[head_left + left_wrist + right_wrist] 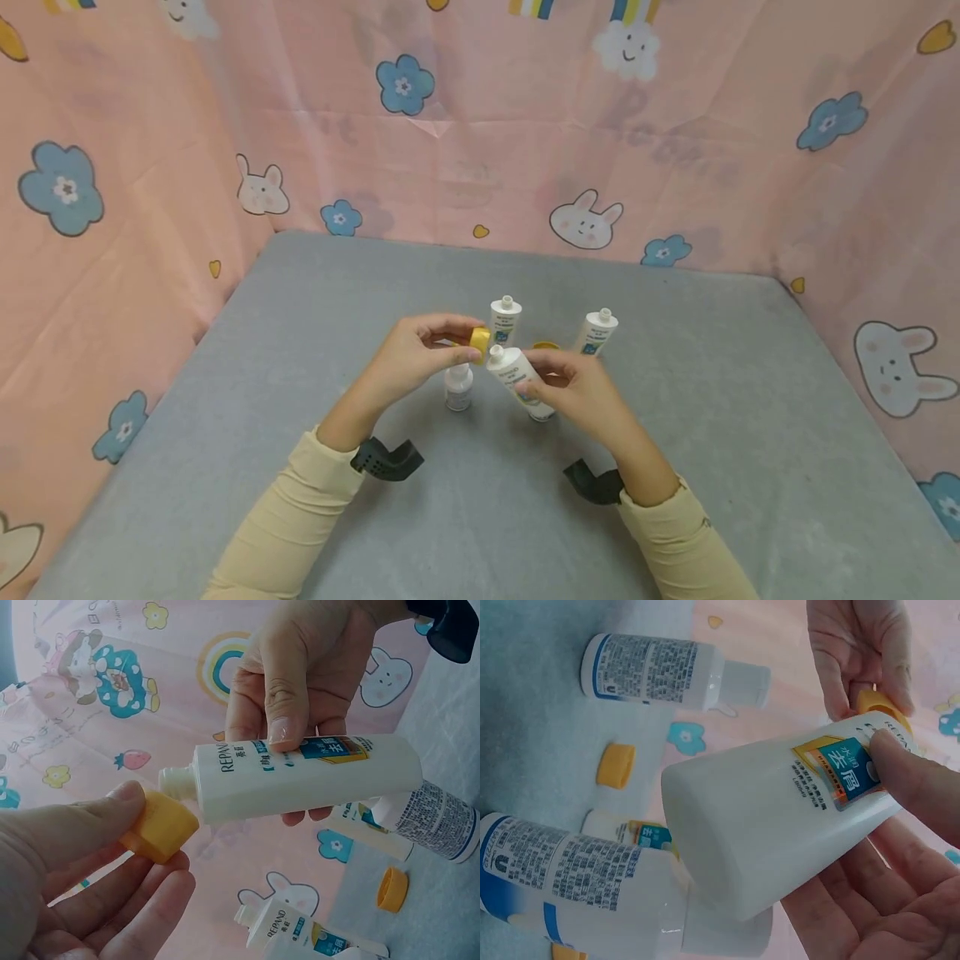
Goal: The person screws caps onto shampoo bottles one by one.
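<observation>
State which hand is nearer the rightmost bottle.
Right. The right hand is just in front of the rightmost bottle; the left hand is farther off, to its left.

A yellow cap is hanging just beside an uncapped white bottle.
The bottle, REPAND-lettered with a teal-and-yellow label, is leaning in the right hand — its threaded neck pointing toward the cap — while the cap is resting pinched in the left hand.

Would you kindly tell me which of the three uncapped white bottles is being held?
The tilted bottle in the right hand; the other two uncapped bottles stand on the table behind it.
</observation>
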